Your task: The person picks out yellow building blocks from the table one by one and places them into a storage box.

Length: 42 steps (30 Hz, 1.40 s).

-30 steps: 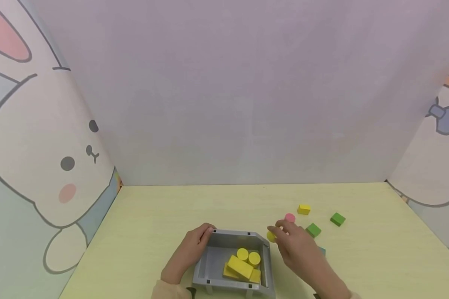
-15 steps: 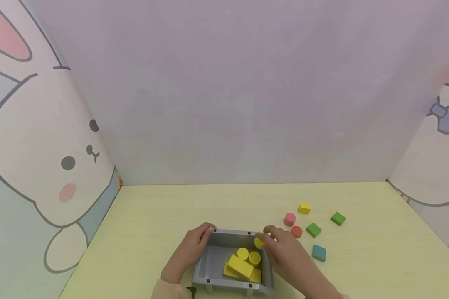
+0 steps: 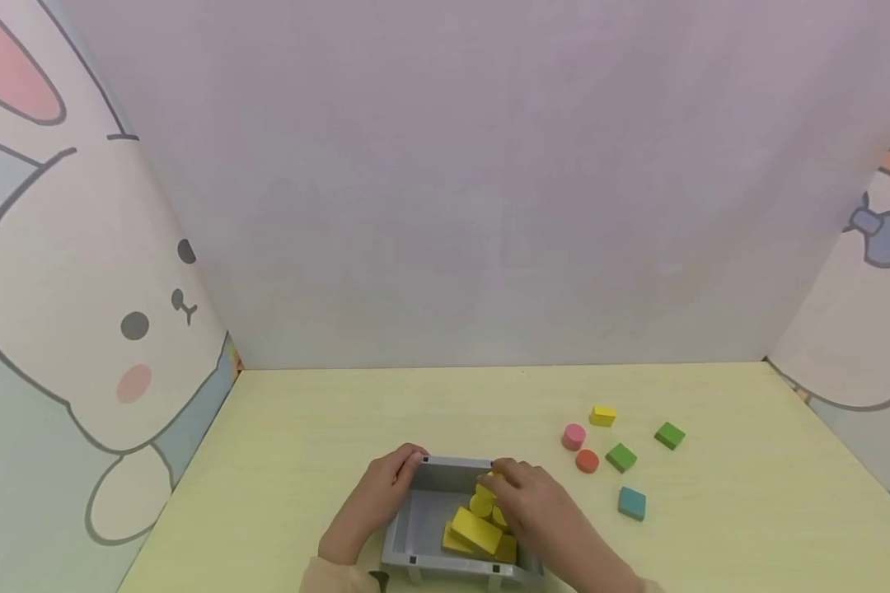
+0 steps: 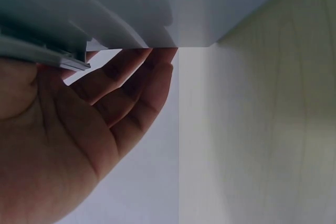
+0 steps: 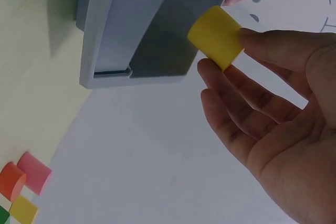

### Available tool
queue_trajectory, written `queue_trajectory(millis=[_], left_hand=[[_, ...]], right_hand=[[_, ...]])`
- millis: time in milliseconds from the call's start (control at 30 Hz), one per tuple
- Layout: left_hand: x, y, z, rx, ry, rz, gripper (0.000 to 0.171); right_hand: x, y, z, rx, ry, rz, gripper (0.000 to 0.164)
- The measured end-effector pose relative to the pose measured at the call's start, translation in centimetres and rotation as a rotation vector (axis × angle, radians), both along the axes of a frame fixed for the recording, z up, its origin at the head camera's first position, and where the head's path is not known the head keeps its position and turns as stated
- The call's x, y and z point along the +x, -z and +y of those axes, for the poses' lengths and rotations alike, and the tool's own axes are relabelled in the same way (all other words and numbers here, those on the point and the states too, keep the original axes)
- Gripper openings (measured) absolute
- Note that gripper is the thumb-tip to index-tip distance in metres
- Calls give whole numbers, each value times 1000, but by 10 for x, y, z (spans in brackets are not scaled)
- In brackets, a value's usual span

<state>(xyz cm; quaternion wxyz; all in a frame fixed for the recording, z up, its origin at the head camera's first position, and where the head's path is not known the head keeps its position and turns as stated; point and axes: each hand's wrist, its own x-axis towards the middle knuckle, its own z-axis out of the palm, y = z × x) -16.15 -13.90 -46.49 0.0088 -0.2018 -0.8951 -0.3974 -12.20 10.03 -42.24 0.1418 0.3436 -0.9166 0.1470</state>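
Observation:
A grey plastic bin (image 3: 437, 563) stands near the table's front. My left hand (image 3: 380, 492) grips its left wall, thumb on the rim; in the left wrist view its fingers (image 4: 134, 98) lie against the outside. Over the bin's right part, my right hand (image 3: 541, 511) pinches a yellow cylinder block (image 5: 216, 36) between thumb and fingertips. Inside, a long yellow block (image 3: 476, 529) lies tilted across other yellow blocks. Two more yellow cylinders sit behind it, one partly hidden by my right fingers.
Right of the bin lie a pink cylinder (image 3: 574, 436), a red round block (image 3: 587, 460), a small yellow block (image 3: 603, 416), two green blocks (image 3: 621, 457) and a teal block (image 3: 632, 503). A pale wall rises behind the table, with rabbit-printed panels (image 3: 104, 329) at the sides.
My right hand has carried the yellow cylinder leftward from beside the bin to over its inside, uncovering the red and teal blocks. My left hand has stayed on the bin.

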Motion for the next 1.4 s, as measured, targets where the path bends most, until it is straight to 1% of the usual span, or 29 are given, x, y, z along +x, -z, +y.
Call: queue_trajectory(millis=[67,167,300,367,633,867,1100,1400], left_hand=[[0,0,0,-3,-2,-4,30],[0,0,0,-2,-2,-4,31],[0,0,0,4,-2,-8,30],[0,0,0,8,-1,-13,31],[0,1,0,14,3,-26,31],[0,0,0,12,2,-28,31],[0,0,-1,21,4,-42,32],[-1,1,-1,24,7,-37,32]], right_hand=[[-1,2,-3,-12,-23,36,37],[-3,5,-8,-29,-45,47,37],[-6,9,-14,-42,-64,33,36],[-8,10,-16,-48,-76,40,35],[-12,15,-24,-96,-121,101,28],[-13,18,-27,-97,-134,139,24],[-17,23,-30,-84,-142,123,21],[-20,26,-33,-68,-182,79,16]])
